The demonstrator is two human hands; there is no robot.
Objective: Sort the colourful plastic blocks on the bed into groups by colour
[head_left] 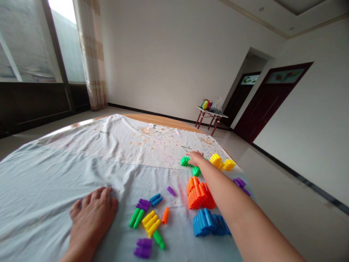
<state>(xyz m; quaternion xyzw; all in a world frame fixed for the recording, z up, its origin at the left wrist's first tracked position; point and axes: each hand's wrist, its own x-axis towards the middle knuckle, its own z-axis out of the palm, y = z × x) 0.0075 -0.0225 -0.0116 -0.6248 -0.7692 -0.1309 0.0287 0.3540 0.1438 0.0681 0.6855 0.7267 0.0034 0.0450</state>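
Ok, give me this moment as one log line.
left hand: resting on cloth | right hand: at green pieces, grip unclear | orange pile, blue pile: beside right forearm

1. My left grip point(94, 209) can pass forward over the cloth point(109, 160).
2. The orange stack point(197, 193) and blue stack point(208, 222) crowd my right forearm point(231, 196) on its left.
3. Yellow clusters point(216, 162) block my right grip point(195, 158) rightward.
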